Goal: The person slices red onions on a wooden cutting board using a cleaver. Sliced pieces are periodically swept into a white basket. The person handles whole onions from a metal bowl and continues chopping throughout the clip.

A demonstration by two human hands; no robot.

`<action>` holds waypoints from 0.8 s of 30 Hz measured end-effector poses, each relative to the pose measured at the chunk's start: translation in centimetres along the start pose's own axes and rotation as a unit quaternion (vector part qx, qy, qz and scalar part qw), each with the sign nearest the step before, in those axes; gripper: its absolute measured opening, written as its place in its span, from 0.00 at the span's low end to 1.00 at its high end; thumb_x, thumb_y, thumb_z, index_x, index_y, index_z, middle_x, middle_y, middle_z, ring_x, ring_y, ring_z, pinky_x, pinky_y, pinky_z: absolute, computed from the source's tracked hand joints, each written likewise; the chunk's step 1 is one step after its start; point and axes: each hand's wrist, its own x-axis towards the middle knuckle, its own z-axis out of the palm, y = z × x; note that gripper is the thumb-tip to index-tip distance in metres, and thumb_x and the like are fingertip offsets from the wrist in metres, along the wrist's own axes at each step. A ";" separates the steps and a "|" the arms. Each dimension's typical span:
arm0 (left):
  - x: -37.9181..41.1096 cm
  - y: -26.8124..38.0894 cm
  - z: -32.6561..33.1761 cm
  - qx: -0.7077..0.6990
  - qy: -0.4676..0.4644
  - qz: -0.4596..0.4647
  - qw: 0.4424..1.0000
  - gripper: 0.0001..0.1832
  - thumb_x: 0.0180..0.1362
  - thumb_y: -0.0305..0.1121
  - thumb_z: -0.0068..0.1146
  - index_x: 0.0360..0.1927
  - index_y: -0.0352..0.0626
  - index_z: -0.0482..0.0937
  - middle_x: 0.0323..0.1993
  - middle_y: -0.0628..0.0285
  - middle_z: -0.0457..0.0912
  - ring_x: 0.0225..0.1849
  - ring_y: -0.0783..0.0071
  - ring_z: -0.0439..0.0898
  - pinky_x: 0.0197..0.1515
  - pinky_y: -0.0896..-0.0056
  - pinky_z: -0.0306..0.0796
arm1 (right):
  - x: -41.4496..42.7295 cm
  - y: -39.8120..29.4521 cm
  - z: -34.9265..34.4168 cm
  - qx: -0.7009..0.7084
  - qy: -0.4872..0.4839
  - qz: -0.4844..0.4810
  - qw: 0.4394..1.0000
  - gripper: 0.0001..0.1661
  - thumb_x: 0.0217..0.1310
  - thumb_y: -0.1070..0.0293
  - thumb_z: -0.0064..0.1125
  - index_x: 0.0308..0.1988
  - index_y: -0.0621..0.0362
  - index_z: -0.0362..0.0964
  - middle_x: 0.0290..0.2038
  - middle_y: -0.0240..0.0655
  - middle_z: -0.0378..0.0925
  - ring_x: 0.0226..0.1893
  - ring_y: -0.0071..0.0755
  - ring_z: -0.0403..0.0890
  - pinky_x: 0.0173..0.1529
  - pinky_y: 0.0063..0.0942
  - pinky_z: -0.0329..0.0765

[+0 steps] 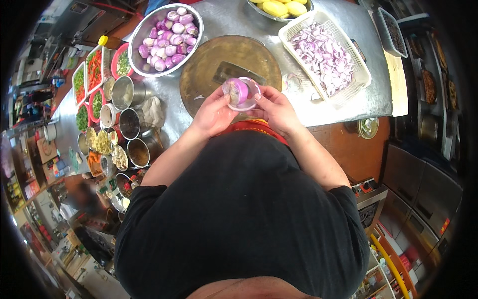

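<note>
Between my hands, over the near part of a round chopping board (pixel 201 67), is a red onion (pixel 239 91) in separated pieces. My left hand (pixel 216 114) grips its left part with thumb and fingers. My right hand (pixel 270 108) pinches a curved outer piece (pixel 255 89) on the right. Just beyond the hands a cleaver (pixel 231 73) lies flat on the board, its near end partly hidden by the onion. A few thin onion scraps (pixel 198 97) lie on the board's left side. Behind left stands a steel bowl of peeled red onions (pixel 168 41); to the right, a white plastic basket holds sliced onion (pixel 323 56).
Peeled potatoes (pixel 276 7) fill a bowl at the far edge of the steel table (pixel 224 18). Metal pots (pixel 129 93) and baskets of chopped vegetables (pixel 95 69) crowd the left side. A white cloth (pixel 152 112) lies beside the pots. Onion skins (pixel 292 80) lie right of the board.
</note>
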 end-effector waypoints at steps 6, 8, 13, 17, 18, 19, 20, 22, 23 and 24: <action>0.6 0.9 -5.0 -0.021 0.138 0.003 0.990 0.20 0.75 0.29 0.57 0.68 0.42 0.75 0.63 0.53 0.83 0.67 0.56 0.82 0.70 0.47 0.76 | 2.4 1.2 -7.0 0.082 0.100 0.020 0.991 0.20 0.86 0.59 0.50 0.64 0.61 0.73 0.52 0.40 0.83 0.50 0.35 0.86 0.55 0.31 0.88; 0.6 0.8 -6.9 0.053 0.200 -0.006 0.978 0.22 0.73 0.27 0.59 0.69 0.43 0.74 0.62 0.55 0.83 0.62 0.58 0.85 0.64 0.51 0.81 | 3.4 1.9 -10.4 0.125 0.174 0.021 0.977 0.27 0.84 0.54 0.52 0.67 0.63 0.72 0.51 0.42 0.85 0.50 0.34 0.86 0.54 0.30 0.87; 1.0 -0.6 -9.1 0.317 0.334 -0.012 0.888 0.24 0.72 0.26 0.57 0.71 0.38 0.73 0.60 0.54 0.83 0.58 0.64 0.86 0.59 0.60 0.81 | 2.7 4.9 -10.4 -0.709 0.156 -0.145 0.672 0.36 0.65 0.65 0.65 0.70 0.58 0.71 0.62 0.50 0.79 0.63 0.51 0.80 0.66 0.46 0.79; 3.5 -2.1 -12.4 0.574 0.325 0.041 0.750 0.23 0.67 0.32 0.63 0.65 0.39 0.80 0.60 0.47 0.81 0.57 0.54 0.84 0.61 0.58 0.79 | 4.9 5.9 -8.1 -0.815 0.010 -0.061 0.576 0.40 0.68 0.73 0.52 0.77 0.43 0.64 0.64 0.48 0.77 0.68 0.49 0.75 0.68 0.50 0.77; 3.8 -2.2 -12.3 0.669 0.324 0.074 0.665 0.24 0.65 0.33 0.64 0.64 0.39 0.81 0.58 0.45 0.81 0.57 0.51 0.84 0.62 0.55 0.78 | 5.5 6.0 -7.7 -0.825 0.004 -0.062 0.562 0.40 0.70 0.74 0.49 0.79 0.41 0.60 0.62 0.48 0.78 0.65 0.52 0.78 0.67 0.50 0.78; 4.0 -2.4 -12.3 0.751 0.319 0.104 0.568 0.25 0.63 0.35 0.65 0.63 0.40 0.81 0.57 0.42 0.81 0.58 0.48 0.83 0.63 0.53 0.77 | 5.8 5.5 -7.8 -0.817 0.016 -0.051 0.574 0.40 0.70 0.74 0.49 0.79 0.41 0.60 0.63 0.49 0.78 0.64 0.52 0.79 0.67 0.49 0.78; 4.3 -2.9 -12.1 0.724 0.335 0.115 0.592 0.26 0.60 0.38 0.67 0.62 0.41 0.83 0.54 0.38 0.80 0.59 0.41 0.80 0.66 0.50 0.74 | 5.9 4.7 -8.3 -0.810 0.027 -0.039 0.584 0.40 0.71 0.74 0.49 0.79 0.42 0.60 0.63 0.49 0.77 0.64 0.52 0.80 0.66 0.49 0.79; 4.4 -3.0 -13.7 0.739 0.325 0.117 0.578 0.27 0.60 0.38 0.68 0.63 0.41 0.83 0.53 0.41 0.82 0.56 0.45 0.82 0.64 0.52 0.76 | 4.8 2.4 -8.2 -0.787 0.046 -0.037 0.614 0.41 0.68 0.74 0.53 0.78 0.44 0.61 0.63 0.53 0.78 0.61 0.54 0.82 0.65 0.49 0.79; 4.5 -2.9 -14.2 0.741 0.315 0.113 0.583 0.28 0.59 0.39 0.69 0.64 0.42 0.84 0.52 0.43 0.84 0.55 0.47 0.83 0.63 0.52 0.77 | 3.8 1.0 -8.2 -0.773 0.060 -0.043 0.630 0.42 0.66 0.74 0.57 0.78 0.45 0.62 0.63 0.56 0.79 0.60 0.56 0.83 0.64 0.48 0.79; 4.7 -2.9 -14.7 0.722 0.321 0.088 0.607 0.32 0.61 0.34 0.70 0.70 0.40 0.79 0.52 0.48 0.86 0.53 0.57 0.86 0.57 0.60 0.80 | 2.8 0.3 -8.0 -0.755 0.064 -0.046 0.651 0.40 0.67 0.73 0.57 0.77 0.48 0.63 0.60 0.56 0.80 0.59 0.57 0.84 0.63 0.49 0.79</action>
